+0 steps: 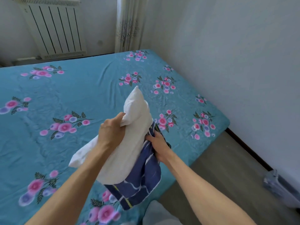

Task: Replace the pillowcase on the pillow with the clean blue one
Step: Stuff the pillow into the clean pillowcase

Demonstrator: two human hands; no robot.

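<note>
Hanging over the bed [81,88], the white pillow [129,143] was gripped by the left hand [112,132], its long axis tilted up and away; its lower end sat in the blue pillowcase [141,181], pinched by the right hand [158,143].

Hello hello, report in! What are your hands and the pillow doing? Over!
Left hand gripping white pillow, held above bed. Right hand holding blue pillowcase, bunched round pillow's lower end. Nothing in the way.
</note>
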